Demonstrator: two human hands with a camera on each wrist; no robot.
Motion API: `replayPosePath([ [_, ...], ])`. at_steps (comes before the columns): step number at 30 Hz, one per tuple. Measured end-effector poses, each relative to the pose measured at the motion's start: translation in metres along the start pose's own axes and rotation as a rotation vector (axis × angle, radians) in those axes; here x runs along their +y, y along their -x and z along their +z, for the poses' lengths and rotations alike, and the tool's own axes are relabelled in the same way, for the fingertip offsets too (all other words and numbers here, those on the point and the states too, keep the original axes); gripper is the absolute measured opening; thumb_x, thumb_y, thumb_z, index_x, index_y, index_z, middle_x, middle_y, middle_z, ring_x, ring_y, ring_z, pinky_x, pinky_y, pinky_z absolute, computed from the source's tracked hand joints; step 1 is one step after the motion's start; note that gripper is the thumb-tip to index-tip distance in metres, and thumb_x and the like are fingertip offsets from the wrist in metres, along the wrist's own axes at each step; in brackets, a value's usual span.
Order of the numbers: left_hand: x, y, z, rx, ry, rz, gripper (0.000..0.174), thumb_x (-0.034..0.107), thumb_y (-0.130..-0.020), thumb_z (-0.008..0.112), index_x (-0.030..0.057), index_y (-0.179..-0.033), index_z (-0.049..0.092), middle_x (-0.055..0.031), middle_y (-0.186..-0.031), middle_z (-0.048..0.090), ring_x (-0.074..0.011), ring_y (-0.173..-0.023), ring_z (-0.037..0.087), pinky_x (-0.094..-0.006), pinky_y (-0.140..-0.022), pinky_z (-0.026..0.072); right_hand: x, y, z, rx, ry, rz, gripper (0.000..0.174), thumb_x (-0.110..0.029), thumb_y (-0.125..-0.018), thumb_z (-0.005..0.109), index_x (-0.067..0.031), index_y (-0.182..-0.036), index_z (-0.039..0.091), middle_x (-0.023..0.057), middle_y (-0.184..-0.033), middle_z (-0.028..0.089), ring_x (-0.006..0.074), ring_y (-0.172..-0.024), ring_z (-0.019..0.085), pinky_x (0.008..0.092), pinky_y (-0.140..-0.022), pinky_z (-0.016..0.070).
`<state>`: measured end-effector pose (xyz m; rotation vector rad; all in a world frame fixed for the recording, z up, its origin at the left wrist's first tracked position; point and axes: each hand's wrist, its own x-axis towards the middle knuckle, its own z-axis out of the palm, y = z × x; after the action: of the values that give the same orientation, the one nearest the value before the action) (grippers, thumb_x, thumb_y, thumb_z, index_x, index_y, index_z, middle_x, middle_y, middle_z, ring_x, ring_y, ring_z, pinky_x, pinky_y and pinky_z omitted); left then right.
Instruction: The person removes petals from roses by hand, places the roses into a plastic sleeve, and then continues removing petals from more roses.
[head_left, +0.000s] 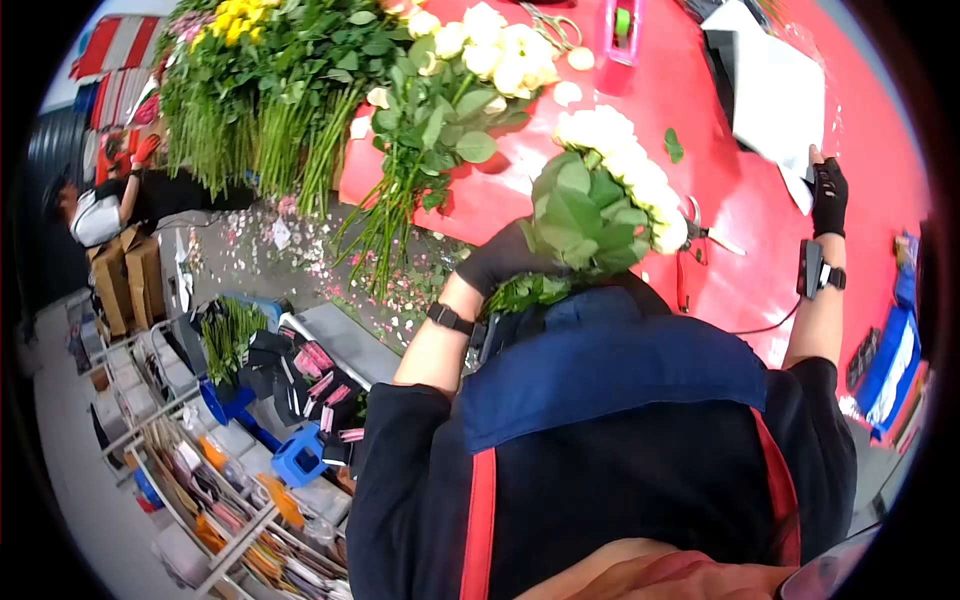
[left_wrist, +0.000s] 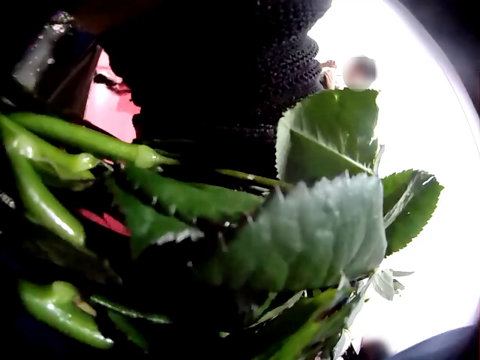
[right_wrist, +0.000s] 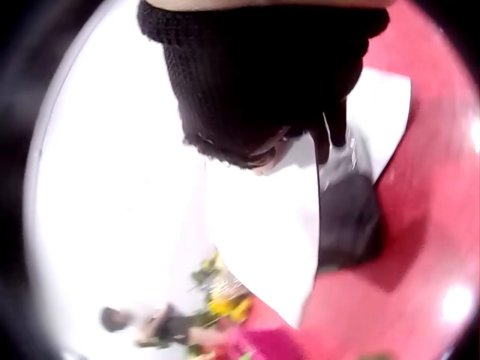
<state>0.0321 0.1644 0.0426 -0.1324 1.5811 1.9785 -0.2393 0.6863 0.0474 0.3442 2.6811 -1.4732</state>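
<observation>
Here are the roses [head_left: 625, 150], a cream bunch held upright-ish at the near edge of the red table [head_left: 560, 130], the left hand [head_left: 510, 262] wrapped round the stems, as far as the dark, leaf-crowded wrist view shows. Shears [head_left: 700, 235] lie just beside the blooms, a loose leaf [head_left: 673, 145] near. Out wide, the right hand [right_wrist: 262, 82] pinches white paper [right_wrist: 270, 217]! More cream roses [head_left: 500, 50] lie beyond, by a pink dispenser [head_left: 620, 45].
</observation>
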Motion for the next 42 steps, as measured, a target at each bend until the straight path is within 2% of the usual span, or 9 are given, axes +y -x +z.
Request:
replayPosePath([
  [3, -0.017, -0.027, -0.012, -0.07, 0.057, -0.068, 0.067, 0.008, -0.075, 0.083, -0.0002, -0.134, 0.055, -0.0089, -0.127, 0.064, -0.0171, -0.113, 0.06, -0.035, -0.099, 0.0499, -0.004, 0.029, -0.013, 0.42, 0.994, -0.246, 0.047, -0.034, -0.09, 0.072, 0.003, -0.117, 0.063, 0.0142, -0.111, 0.066, 0.0209, -0.103, 0.062, 0.0335, -0.086, 0.0476],
  [7, -0.026, -0.047, 0.011, 0.132, 0.19, -0.013, 0.072, 0.012, -0.076, 0.084, -0.0002, -0.138, 0.049, -0.0093, -0.13, 0.061, -0.0177, -0.116, 0.058, -0.0345, -0.101, 0.0474, 0.017, 0.075, 0.038, 0.017, 0.393, -0.439, 0.032, -0.022, -0.091, 0.067, -0.0046, -0.117, 0.063, 0.0127, -0.108, 0.066, 0.0238, -0.103, 0.063, 0.0327, -0.088, 0.0485],
  [13, -0.008, -0.016, 0.012, 0.919, -1.168, 0.371, 0.063, 0.029, -0.079, 0.082, -0.0001, -0.13, 0.057, -0.0181, -0.117, 0.066, -0.0334, -0.111, 0.062, -0.0406, -0.095, 0.049, -0.048, 0.196, 0.138, -0.34, 0.324, -0.528, 0.025, -0.026, -0.088, 0.071, -0.0028, -0.081, 0.065, 0.0149, -0.077, 0.063, 0.0325, -0.067, 0.061, 0.0406, -0.063, 0.0473],
  [17, 0.014, -0.003, 0.041, 0.447, -0.608, 0.232, 0.023, 0.018, -0.088, 0.073, 0.0003, -0.103, 0.073, -0.0124, -0.093, 0.074, -0.0191, -0.081, 0.071, -0.0322, -0.075, 0.0554, -0.03, 0.207, 0.159, -0.901, -0.127, 0.756, 0.029, -0.034, -0.09, 0.068, -0.0061, -0.097, 0.065, 0.0124, -0.079, 0.068, 0.031, -0.075, 0.066, 0.0382, -0.073, 0.053],
  [21, 0.007, -0.019, 0.074, 0.259, -0.575, 0.125, 0.033, 0.021, -0.086, 0.075, 0.0005, -0.111, 0.07, -0.0135, -0.103, 0.072, -0.0216, -0.091, 0.069, -0.0332, -0.081, 0.0541, 0.008, 0.224, 0.2, -0.619, 0.096, -0.782, 0.03, -0.012, -0.084, 0.067, -0.0024, -0.112, 0.061, 0.0164, -0.1, 0.065, 0.0332, -0.093, 0.063, 0.0396, -0.084, 0.0522],
  [25, -0.009, -0.046, 0.079, 0.375, -0.889, 0.456, 0.036, 0.02, -0.083, 0.076, 0.0017, -0.113, 0.068, -0.0149, -0.105, 0.069, -0.0284, -0.094, 0.067, -0.0375, -0.082, 0.0527, -0.009, 0.238, 0.218, -0.696, -0.255, -0.325, 0.029, -0.007, -0.086, 0.067, -0.0017, -0.114, 0.062, 0.011, -0.098, 0.068, 0.0269, -0.084, 0.066, 0.0382, -0.077, 0.0537],
  [27, 0.0, -0.052, 0.085, 0.434, -0.998, 0.588, 0.036, 0.02, -0.081, 0.077, 0.0023, -0.111, 0.069, -0.0151, -0.103, 0.068, -0.031, -0.093, 0.065, -0.0393, -0.081, 0.0522, -0.042, 0.244, 0.214, -0.779, -1.239, 0.698, 0.02, -0.007, -0.086, 0.069, -0.0038, -0.105, 0.063, 0.0063, -0.098, 0.066, 0.0211, -0.086, 0.064, 0.0365, -0.078, 0.0529],
  [33, 0.032, -0.031, 0.105, 0.537, -0.427, 0.259, 0.028, 0.007, -0.082, 0.074, -0.0023, -0.108, 0.069, -0.0092, -0.098, 0.071, -0.015, -0.087, 0.065, -0.0292, -0.078, 0.0519, -0.096, 0.238, 0.15, -0.823, -0.327, -0.3, 0.026, -0.018, -0.091, 0.067, 0.0035, -0.106, 0.064, 0.0106, -0.093, 0.068, 0.0164, -0.089, 0.064, 0.0318, -0.081, 0.0507],
  [42, 0.063, -0.006, 0.124, 0.502, -0.204, 0.144, 0.03, 0.003, -0.087, 0.071, -0.0052, -0.115, 0.066, -0.0078, -0.101, 0.073, -0.0108, -0.09, 0.066, -0.0265, -0.081, 0.0532, -0.134, 0.238, 0.133, -0.543, -0.527, -0.199, 0.015, -0.012, -0.082, 0.076, -0.0005, -0.08, 0.067, 0.0034, -0.073, 0.061, 0.0078, -0.059, 0.054, 0.0266, -0.054, 0.0431],
])
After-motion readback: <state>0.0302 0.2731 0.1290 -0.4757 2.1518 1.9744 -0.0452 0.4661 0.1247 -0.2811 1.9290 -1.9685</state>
